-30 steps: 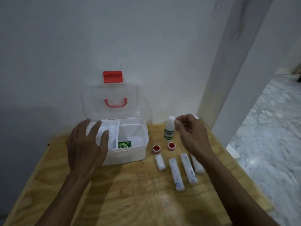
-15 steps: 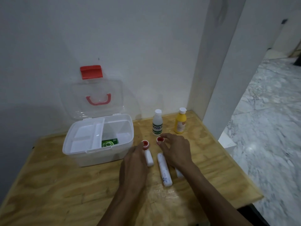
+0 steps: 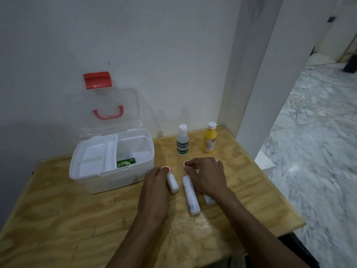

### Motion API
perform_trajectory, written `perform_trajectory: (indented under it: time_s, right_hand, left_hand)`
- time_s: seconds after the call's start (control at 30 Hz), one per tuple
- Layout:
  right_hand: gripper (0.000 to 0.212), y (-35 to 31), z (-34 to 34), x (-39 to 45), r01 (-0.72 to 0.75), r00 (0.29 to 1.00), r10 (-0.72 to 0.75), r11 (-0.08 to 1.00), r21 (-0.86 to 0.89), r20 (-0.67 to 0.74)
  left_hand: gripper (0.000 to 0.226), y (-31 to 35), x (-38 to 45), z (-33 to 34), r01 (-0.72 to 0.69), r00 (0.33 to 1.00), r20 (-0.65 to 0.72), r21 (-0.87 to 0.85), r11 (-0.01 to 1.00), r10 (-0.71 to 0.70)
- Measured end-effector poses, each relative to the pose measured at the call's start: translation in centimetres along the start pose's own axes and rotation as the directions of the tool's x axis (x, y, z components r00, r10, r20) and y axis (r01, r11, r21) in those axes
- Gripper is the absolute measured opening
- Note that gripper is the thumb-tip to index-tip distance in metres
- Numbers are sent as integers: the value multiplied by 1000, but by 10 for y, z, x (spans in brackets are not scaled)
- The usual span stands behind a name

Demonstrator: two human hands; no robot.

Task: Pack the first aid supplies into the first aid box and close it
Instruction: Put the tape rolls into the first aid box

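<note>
Fingers of the left hand (image 3: 155, 182) pinched one red-capped tape roll (image 3: 165, 169); right hand (image 3: 207, 176) fingers pinched the other tape roll (image 3: 186, 163), beside the open box (image 3: 113, 180).

On the tabletop (image 3: 77, 219) we find the first aid box (image 3: 116, 175) at the back left, its lid (image 3: 108, 109) standing open against the wall (image 3: 154, 45) behind it. Inside the box a tray (image 3: 92, 157) sits in the left part, and a small packet (image 3: 125, 163) lies in the right part. To the right of the box two bottles (image 3: 182, 141) stand side by side near the wall. In front of them lie two small tape rolls (image 3: 165, 169), and in front of these some bandage rolls (image 3: 191, 194) lie side by side. Our left hand (image 3: 156, 188) touches the left tape roll, our right hand (image 3: 207, 176) the right one.
</note>
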State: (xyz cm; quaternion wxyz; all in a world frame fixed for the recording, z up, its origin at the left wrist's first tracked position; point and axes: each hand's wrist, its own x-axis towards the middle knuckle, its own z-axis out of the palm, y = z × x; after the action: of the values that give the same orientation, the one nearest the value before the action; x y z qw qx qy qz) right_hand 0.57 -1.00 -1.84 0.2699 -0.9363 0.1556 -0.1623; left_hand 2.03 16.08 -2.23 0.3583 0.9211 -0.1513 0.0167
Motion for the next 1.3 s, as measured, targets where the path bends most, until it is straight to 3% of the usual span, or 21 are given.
perform_trajectory:
  time_s: [0.37, 0.73, 0.9, 1.1, 1.3]
  right_hand:
    - [20, -1, 3, -7, 48, 997, -45, 998, 45, -65]
    - [16, -4, 1, -7, 104, 993, -103, 994, 12, -48]
    - [23, -7, -10, -9, 122, 990, -112, 984, 128, -81]
    - [9, -63, -39, -10, 319, 941, -264, 899, 301, -209]
    - [12, -141, -18, 15, 395, 919, -366, 847, 356, -148]
  left_hand:
    - [19, -12, -31, -20, -43, 989, -141, 71, 997, 52]
    - [19, -17, -32, -21, -82, 984, -154, 70, 994, 92]
    - [17, -15, -45, -38, -125, 973, -195, 5, 992, 124]
    - [12, -20, -45, -90, -187, 925, -340, -15, 982, 171]
    - [11, -48, -17, -163, -75, 867, -492, 26, 997, 78]
